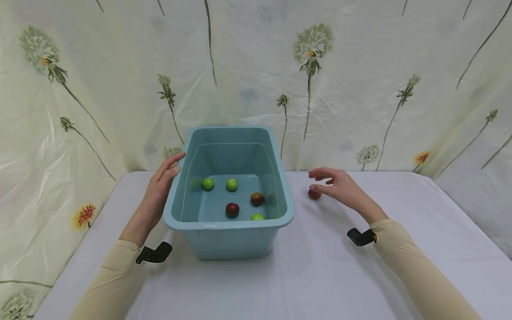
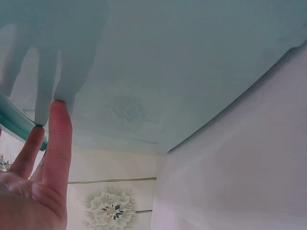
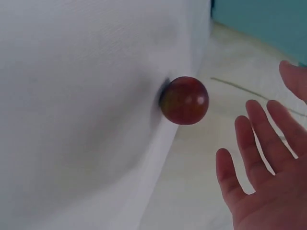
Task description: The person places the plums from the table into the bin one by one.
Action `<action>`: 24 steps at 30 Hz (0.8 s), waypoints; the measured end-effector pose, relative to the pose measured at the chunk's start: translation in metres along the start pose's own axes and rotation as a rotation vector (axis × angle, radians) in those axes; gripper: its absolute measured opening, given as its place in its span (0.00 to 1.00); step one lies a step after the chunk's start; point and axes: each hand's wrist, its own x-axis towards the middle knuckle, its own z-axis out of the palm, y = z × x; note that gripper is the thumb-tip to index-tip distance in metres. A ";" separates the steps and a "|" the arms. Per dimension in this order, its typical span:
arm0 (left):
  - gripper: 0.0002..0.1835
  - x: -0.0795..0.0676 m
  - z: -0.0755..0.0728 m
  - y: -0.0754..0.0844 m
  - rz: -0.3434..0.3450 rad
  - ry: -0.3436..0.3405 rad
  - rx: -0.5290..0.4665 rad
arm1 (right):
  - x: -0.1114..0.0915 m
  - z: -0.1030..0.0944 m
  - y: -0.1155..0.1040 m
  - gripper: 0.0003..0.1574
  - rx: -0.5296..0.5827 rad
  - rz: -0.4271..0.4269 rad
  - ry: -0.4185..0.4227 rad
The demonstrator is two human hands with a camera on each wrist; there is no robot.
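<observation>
A blue plastic tub (image 1: 230, 242) stands on the table, holding several small round fruits, among them a green one (image 1: 232, 184) and a dark red one (image 1: 232, 210). My left hand (image 1: 158, 186) touches the tub's left side near the rim; in the left wrist view its straight fingertips meet the outer wall. To the right of the tub, another dark red fruit (image 3: 184, 100) lies on the table. Over it hovers my right hand (image 1: 338, 186), fingers spread and slightly bent, with nothing between them. The right wrist view shows the palm apart from the fruit.
A white cloth covers the table (image 1: 340, 275). Behind it hangs a pale curtain (image 1: 248, 58) printed with dandelions, and it comes down along the table's back and left edges. A black strap device (image 1: 361, 237) sits on each wrist.
</observation>
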 end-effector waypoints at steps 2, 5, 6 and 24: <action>0.26 0.000 0.000 0.000 -0.002 0.001 0.004 | -0.001 0.000 0.003 0.27 0.000 0.012 -0.011; 0.26 0.000 0.000 0.000 -0.005 0.001 0.013 | -0.002 0.001 0.008 0.28 -0.002 0.023 -0.022; 0.26 -0.001 -0.001 0.000 -0.007 0.002 0.015 | -0.003 0.001 0.009 0.28 0.001 0.025 -0.026; 0.25 0.000 0.000 0.000 -0.017 0.010 0.018 | -0.011 0.005 0.022 0.30 0.004 0.022 -0.077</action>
